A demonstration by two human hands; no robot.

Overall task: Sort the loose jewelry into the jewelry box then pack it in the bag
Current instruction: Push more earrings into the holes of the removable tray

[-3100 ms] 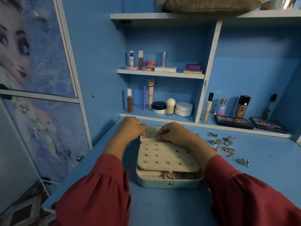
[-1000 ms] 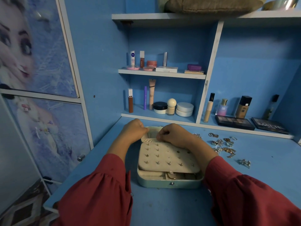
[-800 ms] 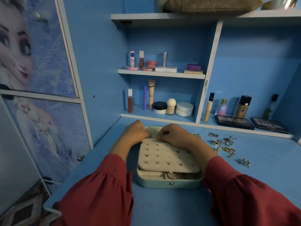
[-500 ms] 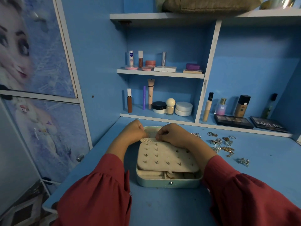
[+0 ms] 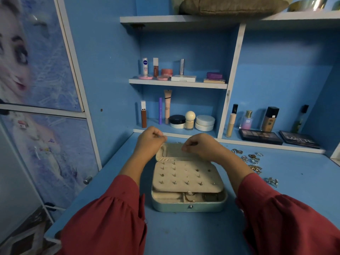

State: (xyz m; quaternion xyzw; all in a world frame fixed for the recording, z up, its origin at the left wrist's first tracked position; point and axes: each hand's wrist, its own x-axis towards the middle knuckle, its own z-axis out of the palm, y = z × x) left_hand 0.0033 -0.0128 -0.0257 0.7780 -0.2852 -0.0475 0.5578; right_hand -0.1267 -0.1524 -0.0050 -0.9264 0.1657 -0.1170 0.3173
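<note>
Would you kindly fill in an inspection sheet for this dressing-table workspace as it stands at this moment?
Surface: blue desk top, in dim light.
Job's things: open jewelry box at centre, with its cream stud panel folded over the compartments; loose jewelry scattered to the right of the box; no bag seen.
Clutter: nothing seen on the desk top beyond the job's things.
Hands: left hand and right hand both have curled fingers and are over the back of the box; whether they pinch anything cannot be told.
Cables: nothing seen.
Surroundings: cosmetics shelves behind the desk, two palettes at right, a cupboard door with a cartoon picture at left.
</note>
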